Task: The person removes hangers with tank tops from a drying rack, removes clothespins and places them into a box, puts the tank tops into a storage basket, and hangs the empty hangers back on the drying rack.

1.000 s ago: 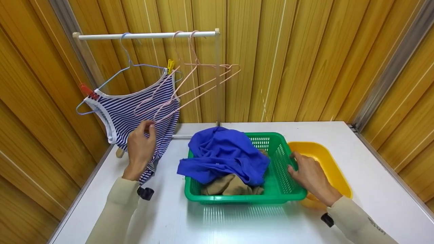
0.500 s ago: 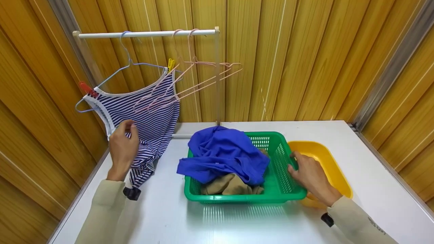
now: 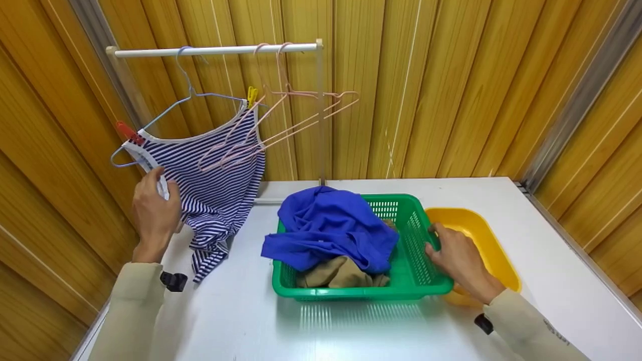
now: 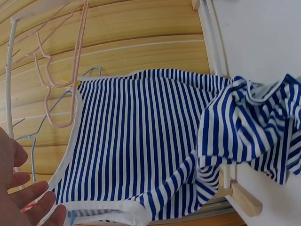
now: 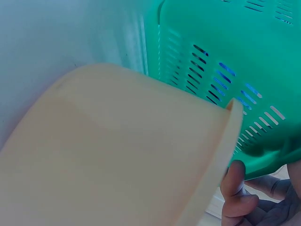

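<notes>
A navy-and-white striped sleeveless top [image 3: 220, 145] hangs from a blue wire hanger [image 3: 170, 108], held by a red clothes peg [image 3: 129, 132] and a yellow clothes peg [image 3: 252, 97]. My left hand [image 3: 154, 210] is by the white armhole trim at the top's left side, thumb and fingers spread apart. In the left wrist view, its fingers [image 4: 40, 200] are loosely bent and grip nothing. My right hand [image 3: 459, 253] rests at the right rim of a green plastic basket [image 3: 361, 292], loosely bent. Inside the basket lie a blue cloth [image 3: 331, 230] and a khaki cloth [image 3: 341, 275].
Two pink wire hangers [image 3: 286, 93] hang bare on the rack's white rail [image 3: 225, 50]. A yellow basin [image 3: 494, 250] stands partly under my right hand, against the basket. Wood-look panels [image 3: 451, 90] close in the white table [image 3: 241, 326].
My left hand has moved left across the striped top, from below the pink hangers to the armhole edge. The pink hangers have swung slightly. My right hand has stayed put.
</notes>
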A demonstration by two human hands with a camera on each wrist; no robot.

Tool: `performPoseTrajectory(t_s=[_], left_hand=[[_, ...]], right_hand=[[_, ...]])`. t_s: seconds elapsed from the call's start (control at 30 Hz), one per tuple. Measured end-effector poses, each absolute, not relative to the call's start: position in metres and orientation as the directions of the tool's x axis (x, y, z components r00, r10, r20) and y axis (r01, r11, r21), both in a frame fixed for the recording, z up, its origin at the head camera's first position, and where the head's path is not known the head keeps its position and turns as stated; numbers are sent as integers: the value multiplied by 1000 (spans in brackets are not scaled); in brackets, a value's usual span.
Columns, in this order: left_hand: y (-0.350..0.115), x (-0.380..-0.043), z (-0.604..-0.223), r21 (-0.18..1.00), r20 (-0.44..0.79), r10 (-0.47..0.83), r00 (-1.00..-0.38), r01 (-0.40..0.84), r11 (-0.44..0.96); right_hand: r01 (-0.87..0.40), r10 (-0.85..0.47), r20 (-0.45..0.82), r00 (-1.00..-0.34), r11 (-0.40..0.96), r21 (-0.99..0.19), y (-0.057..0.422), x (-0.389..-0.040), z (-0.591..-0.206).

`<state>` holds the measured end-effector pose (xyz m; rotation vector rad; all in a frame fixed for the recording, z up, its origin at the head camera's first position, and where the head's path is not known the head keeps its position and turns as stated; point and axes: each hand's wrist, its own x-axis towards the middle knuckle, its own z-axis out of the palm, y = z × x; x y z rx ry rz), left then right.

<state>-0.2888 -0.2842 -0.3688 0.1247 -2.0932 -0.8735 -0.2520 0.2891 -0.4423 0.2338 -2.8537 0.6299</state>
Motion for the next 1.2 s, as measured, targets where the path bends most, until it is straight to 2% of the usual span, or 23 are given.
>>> performPoseTrajectory(t_s=[0.2,0.4,0.77,1.0,1.2], left_hand=[[-296,-290,-355,578,698,-348,-626,206,789],[-307,-294,-347,544,665,-319,-675,146,826],[-332,-301,-332,619,546,-392,-741,41,785],[-342,-301,-332,672,450,-363,-816,42,739],[-339,-298,-330,704,423,-311,-851,93,704]], right_hand=[[-197,-104,247,-963,901,-387,290,-252,-443],[-209,-106,276,-955,902,-377,291,-252,-444],[-193,-101,251,-963,906,-378,288,-252,-444],[-193,-98,257,-961,905,-379,289,-251,-444],[-188,-94,247,-964,901,-390,289,-251,-444]])
